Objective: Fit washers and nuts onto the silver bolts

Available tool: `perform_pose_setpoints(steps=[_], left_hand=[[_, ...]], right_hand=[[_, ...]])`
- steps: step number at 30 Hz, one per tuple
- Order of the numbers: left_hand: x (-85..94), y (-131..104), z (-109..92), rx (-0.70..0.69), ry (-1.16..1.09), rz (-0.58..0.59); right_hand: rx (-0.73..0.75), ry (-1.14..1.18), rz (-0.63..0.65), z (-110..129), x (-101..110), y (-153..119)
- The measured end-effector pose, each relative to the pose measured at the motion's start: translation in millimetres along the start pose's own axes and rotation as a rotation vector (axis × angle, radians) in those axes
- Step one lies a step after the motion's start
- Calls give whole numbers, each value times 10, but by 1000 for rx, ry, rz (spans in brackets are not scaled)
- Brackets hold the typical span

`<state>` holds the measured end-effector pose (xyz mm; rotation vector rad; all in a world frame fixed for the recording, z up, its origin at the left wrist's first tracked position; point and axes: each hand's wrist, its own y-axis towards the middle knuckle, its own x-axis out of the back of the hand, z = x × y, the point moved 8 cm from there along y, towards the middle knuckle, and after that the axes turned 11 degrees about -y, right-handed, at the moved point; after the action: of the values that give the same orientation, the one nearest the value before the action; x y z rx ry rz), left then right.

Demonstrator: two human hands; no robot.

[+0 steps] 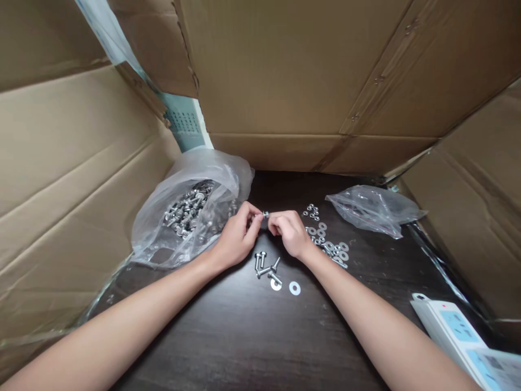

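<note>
My left hand (240,232) pinches a small metal bolt (266,214) between thumb and fingertips, over the middle of the dark table. From the right, my right hand (288,231) meets the bolt's end with curled fingers; whether it grips a small part there is hidden. Just below my hands lie several loose bolts (264,271), with a flat washer (294,288) beside them and another partly under a bolt. Several more washers (343,256), mixed with nuts and bolts, lie right of my right hand. Small nuts (312,208) sit farther back.
An open plastic bag (142,233) full of bolts stands at the left. A flat clear bag (366,203) lies at the back right. A white power strip (439,317) is at the lower right. Cardboard walls (285,81) enclose the table's back and sides.
</note>
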<state>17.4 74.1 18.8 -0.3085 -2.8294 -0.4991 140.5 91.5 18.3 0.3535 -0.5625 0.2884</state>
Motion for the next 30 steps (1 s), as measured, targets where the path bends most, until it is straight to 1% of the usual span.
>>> perform_pose_setpoints(steps=[4,9,13,18,22,25,28,30], left_hand=[[-24,-6,-26,-6,1,33],[-23,-4,-23,-2,27,30],[-22,-6,-22,2,28,31],[-42,-13,-55,-19,25,55],[-57,-16,-65,-22,27,65],[-50,-18,-61,-19,36,55],[-32,-15,-53,-4,31,40],[-26,-13,-52,1,29,36]], right_hand=[[-39,21,-60,-25,32,9],[-17,35,-108,-10,68,15],[-11,46,-83,-14,44,23],[-61,43,-65,-49,8,19],[-146,42,-46,-137,-32,12],[-191,61,-80,-198,-9,14],[-160,108,-131,-181,48,24],[-130,154,-125,-150,59,28]])
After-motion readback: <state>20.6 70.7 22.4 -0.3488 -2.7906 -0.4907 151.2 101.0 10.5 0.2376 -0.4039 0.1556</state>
